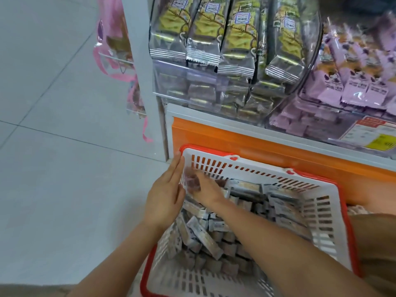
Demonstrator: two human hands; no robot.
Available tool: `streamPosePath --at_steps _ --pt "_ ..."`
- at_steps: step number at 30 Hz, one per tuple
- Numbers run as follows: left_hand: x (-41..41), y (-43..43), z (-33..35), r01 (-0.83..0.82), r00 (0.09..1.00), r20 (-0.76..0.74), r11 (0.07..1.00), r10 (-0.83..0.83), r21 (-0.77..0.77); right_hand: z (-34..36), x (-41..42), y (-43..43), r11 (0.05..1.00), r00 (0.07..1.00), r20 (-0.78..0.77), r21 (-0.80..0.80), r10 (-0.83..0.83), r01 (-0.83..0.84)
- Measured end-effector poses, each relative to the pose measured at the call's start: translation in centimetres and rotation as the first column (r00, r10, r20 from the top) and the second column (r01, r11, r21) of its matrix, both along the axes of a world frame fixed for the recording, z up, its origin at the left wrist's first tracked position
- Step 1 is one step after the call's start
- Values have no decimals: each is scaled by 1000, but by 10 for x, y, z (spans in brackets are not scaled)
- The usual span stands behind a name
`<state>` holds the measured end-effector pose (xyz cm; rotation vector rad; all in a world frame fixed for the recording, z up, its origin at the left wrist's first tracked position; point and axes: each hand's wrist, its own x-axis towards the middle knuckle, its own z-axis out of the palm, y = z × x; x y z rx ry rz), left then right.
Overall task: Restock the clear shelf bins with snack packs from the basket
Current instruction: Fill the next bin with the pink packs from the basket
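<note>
The basket [267,171] sits low on the floor against the shelf and holds many small grey snack packs [203,239], heaped below and to the right of both hands, so most of the restocking looks still to be done. The left hand [164,196] lies flat with straight fingers against the basket's far-left corner, holding nothing and seemingly steadying it. Just right of it, the right hand [205,187] reaches into that same corner over the packs. It is blurred, and whether its fingers have closed on a pack cannot be told.

Beyond the hands runs the orange shelf base [257,142]. Above that stand 2 clear bins: the bin [182,86] straight ahead of the hands is already crowded with silver-and-yellow packs [235,39], and the second bin [321,116], further right, is well filled with purple packs [353,86]. Judging by this, both bins have little room left, while the basket is far from emptied.
</note>
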<state>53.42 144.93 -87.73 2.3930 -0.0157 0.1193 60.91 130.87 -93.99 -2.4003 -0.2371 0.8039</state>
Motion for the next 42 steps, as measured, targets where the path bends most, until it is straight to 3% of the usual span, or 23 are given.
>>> streamPosePath --at_steps 4,10,14,19,24,26,28,31,38,42 --pt "0 1 -1 8 1000 25 1000 -8 1 -6 1 3 994 995 18 -50 -96 97" --pt "2 -1 -2 -10 1000 4 996 10 84 0 5 2 982 984 180 -183 -4 37" --pt "4 -1 -3 4 1000 25 989 -7 145 11 2 -9 995 972 220 -38 -77 87" --pt "6 2 -3 8 1000 8 956 -11 294 37 9 -41 971 989 71 211 -128 110" --pt "9 -6 23 -33 999 31 948 25 315 86 9 -76 888 987 15 438 -160 138" --pt "10 -14 35 -28 999 23 981 24 193 108 6 -89 862 984 10 485 -178 151" --pt "11 -24 51 -15 990 -138 995 1 -98 128 2 -102 847 983 3 507 -185 158" --pt "14 -39 75 -25 905 -389 893 -170 -450 156 -5 -118 837 984 10 527 -176 145" --pt "12 -70 122 -12 858 -401 768 -322 -641 207 -19 -146 782 963 79 603 -259 161" --pt "14 -73 143 26 876 -389 833 -285 -553 223 -31 -163 847 968 194 531 -160 34"
